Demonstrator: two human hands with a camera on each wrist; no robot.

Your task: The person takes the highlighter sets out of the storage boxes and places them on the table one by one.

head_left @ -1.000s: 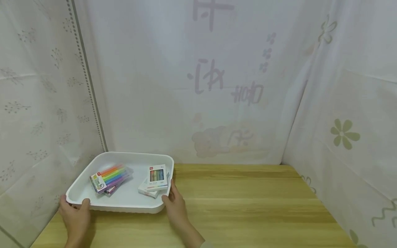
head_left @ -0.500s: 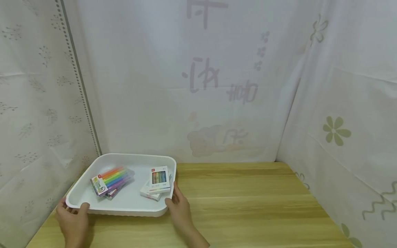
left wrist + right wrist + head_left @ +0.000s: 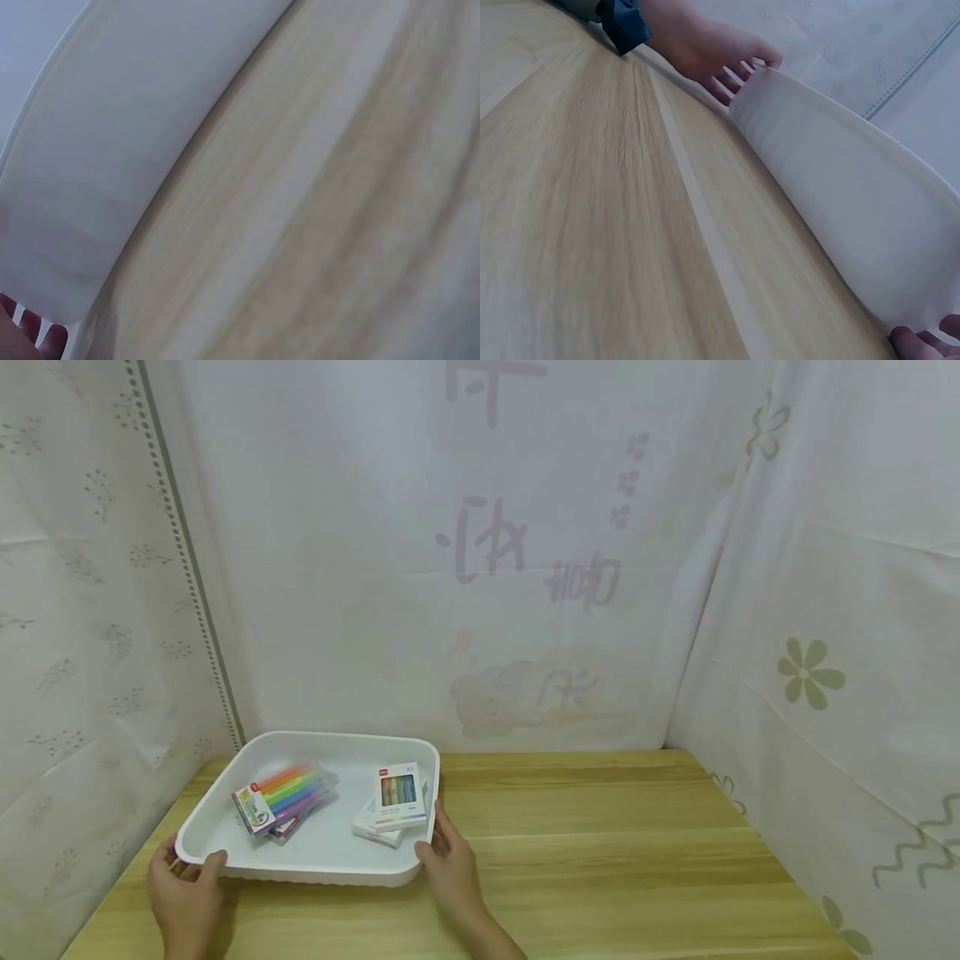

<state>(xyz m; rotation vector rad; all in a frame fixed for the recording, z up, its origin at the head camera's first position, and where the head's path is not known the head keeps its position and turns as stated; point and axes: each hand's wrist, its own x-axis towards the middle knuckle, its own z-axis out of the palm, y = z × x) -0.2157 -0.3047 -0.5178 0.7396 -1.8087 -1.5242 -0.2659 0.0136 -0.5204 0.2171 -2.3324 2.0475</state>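
Note:
Both hands grip a white tray [image 3: 322, 870] at its near corners. My left hand [image 3: 186, 897] has its thumb over the rim at the near left corner, fingers curled underneath. At the near right corner my right hand [image 3: 456, 875] holds the rim the same way. Inside on the left lies a clear pack of rainbow-coloured pens [image 3: 296, 793], overlapping another pack [image 3: 287, 831]. To the right, a white box with a window on coloured sticks [image 3: 400, 795] rests on a second white box [image 3: 377, 833]. The right wrist view shows the tray's outer wall [image 3: 840, 180] close over the table.
The wood-grain table [image 3: 600, 860] stretches out to the right of the tray. Pale printed curtains [image 3: 337, 568] hang at the back and on both sides, and the left one [image 3: 90, 693] comes close to the left hand.
The tray has slid to the right along the table, both hands moving with it and keeping their grip. The packs and boxes inside have travelled along. The head view has turned slightly right.

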